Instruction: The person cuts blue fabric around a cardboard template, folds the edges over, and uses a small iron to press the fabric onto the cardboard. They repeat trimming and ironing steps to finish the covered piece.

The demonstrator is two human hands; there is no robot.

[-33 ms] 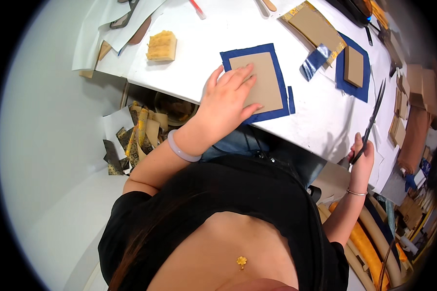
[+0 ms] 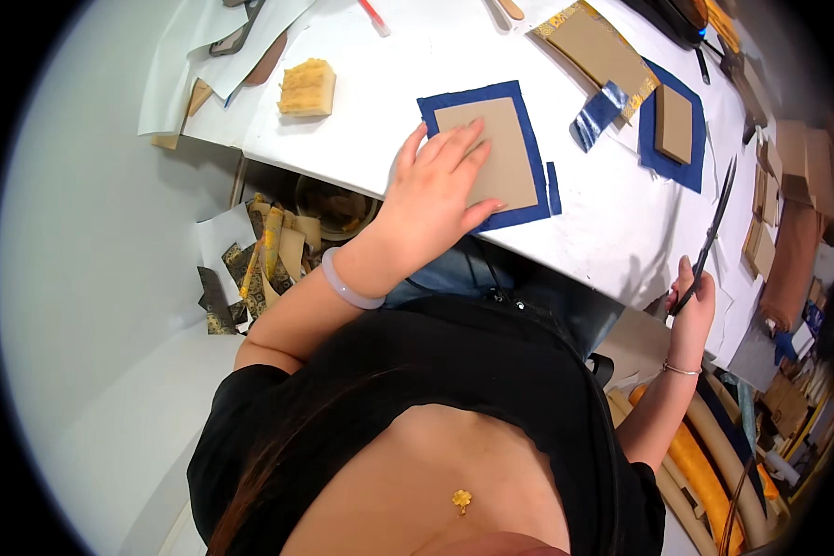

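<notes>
My left hand lies with fingers spread on a tan rectangular board, near the table's front edge. The board rests on a larger piece of blue fabric, whose border shows on all sides, partly hidden by my hand. A narrow blue strip lies just right of it. In my right hand, at the table's right front edge, is a pair of dark scissors, blades pointing away from me. The blades look closed together.
A yellow sponge block sits at left. Far right are a patterned-edge board, a shiny blue piece and a small tan board on blue fabric. Scraps fill the space below the table's left edge; fabric rolls stand at lower right.
</notes>
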